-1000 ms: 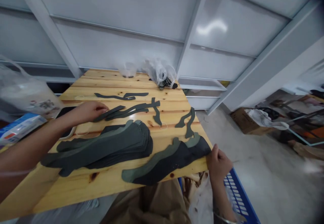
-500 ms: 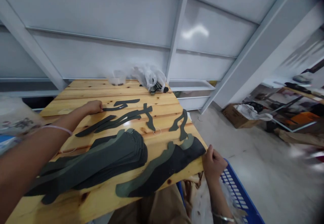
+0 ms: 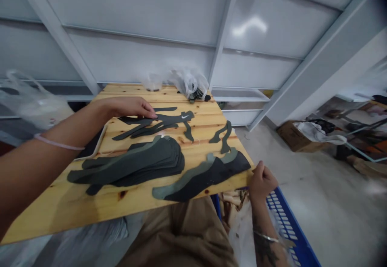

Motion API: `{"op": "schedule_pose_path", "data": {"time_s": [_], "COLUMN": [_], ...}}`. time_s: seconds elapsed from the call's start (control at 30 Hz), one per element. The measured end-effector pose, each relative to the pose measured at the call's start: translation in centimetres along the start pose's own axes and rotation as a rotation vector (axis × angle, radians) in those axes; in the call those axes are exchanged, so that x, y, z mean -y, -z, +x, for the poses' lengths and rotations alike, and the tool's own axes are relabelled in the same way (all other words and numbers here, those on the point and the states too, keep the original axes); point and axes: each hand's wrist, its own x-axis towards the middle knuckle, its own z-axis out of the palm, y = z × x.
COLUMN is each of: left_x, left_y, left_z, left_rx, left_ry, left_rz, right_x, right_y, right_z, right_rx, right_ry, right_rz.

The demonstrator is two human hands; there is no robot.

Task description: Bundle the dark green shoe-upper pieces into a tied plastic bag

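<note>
Since the earlier frame the left hand [image 3: 130, 106] has come back from the far strip toward the middle of the surface [image 3: 90, 202], and now rests flat, fingers [image 3: 149, 114] stretched nearly straight, on the dark narrow strips [image 3: 157, 123] just above centre of the frame; whether it pinches one cannot be told. The strip with a small white logo [image 3: 183, 116] lies at its fingertips. The right hand [image 3: 261, 180], lower right of centre, is curled almost shut at the surface's edge, touching the corner of the green-and-black shaped piece [image 3: 205, 175]. Left of that piece lies the stack of dark green cut pieces [image 3: 136, 164]. 2 curved strips [image 3: 224, 136] lie apart, right of centre. A clear plastic bag [image 3: 190, 83] sits at the far edge, and a blue basket [image 3: 287, 226] stands below the right hand.
</note>
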Motion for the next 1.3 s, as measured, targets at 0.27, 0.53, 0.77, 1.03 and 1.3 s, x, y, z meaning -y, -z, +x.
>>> {"op": "schedule_pose_path", "data": {"time_s": [0.27,0.53,0.77,1.03,1.3], "left_x": [-11.7,-7.9,-4.7,-1.3,-1.5], "left_y": [-9.0,-15.6,-20.4,-24.9,-27.0], "left_z": [-7.3,-12.8,-15.2,-16.6,-17.8], "left_rx": [0.315,0.201,-0.089,-0.369,-0.658], "left_ry": [-0.190,-0.174,0.048,0.167,0.034], "left_rz": [0.024,-0.078,-0.337,-0.440,-0.292], "right_x": [11.8,13.0,12.4,11.6,10.9], "right_y": [3.2,2.9,0.7,-1.4,-2.4], "right_z": [-5.7,-6.1,-6.7,-6.0,-6.0], "right_rx": [0.924,0.995,1.265,1.368,1.352], "right_ry": [0.113,0.131,0.310,0.380,0.407], "right_rz": [0.839,0.738,0.640,0.517,0.484]}}
